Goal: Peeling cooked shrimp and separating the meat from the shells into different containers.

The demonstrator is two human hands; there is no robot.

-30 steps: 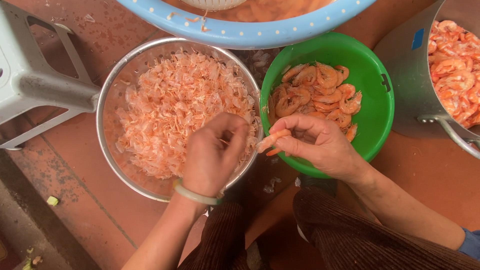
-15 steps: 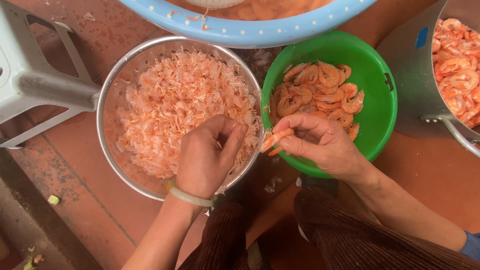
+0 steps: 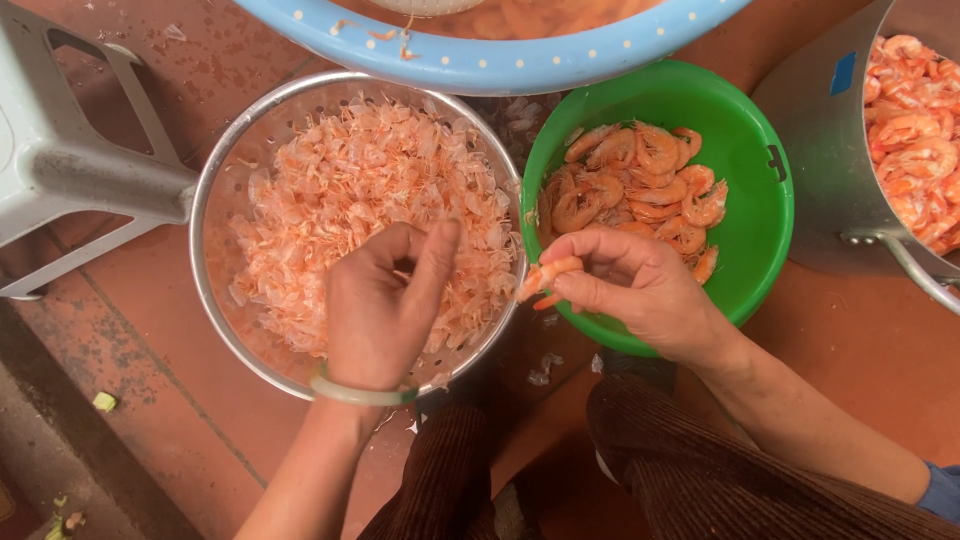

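My right hand (image 3: 635,290) pinches an orange shrimp (image 3: 547,274) by thumb and fingers, over the gap between two bowls. My left hand (image 3: 385,305), with a pale green bangle on the wrist, hovers over a steel colander (image 3: 215,190) full of pink shrimp shells (image 3: 350,200); its fingers are loosely curled and I cannot tell whether they hold a bit of shell. To the right, a green plastic bowl (image 3: 755,170) holds several peeled shrimp (image 3: 640,190).
A large metal pot (image 3: 815,150) with whole shrimp (image 3: 915,130) stands at the right edge. A blue basin rim (image 3: 500,60) crosses the top. A grey plastic stool (image 3: 70,170) stands at left on the red tiled floor. My knees in brown trousers (image 3: 680,480) are below.
My left hand has lifted slightly and opened its fingers over the shells. My right hand has stayed beside the green bowl, still pinching the shrimp.
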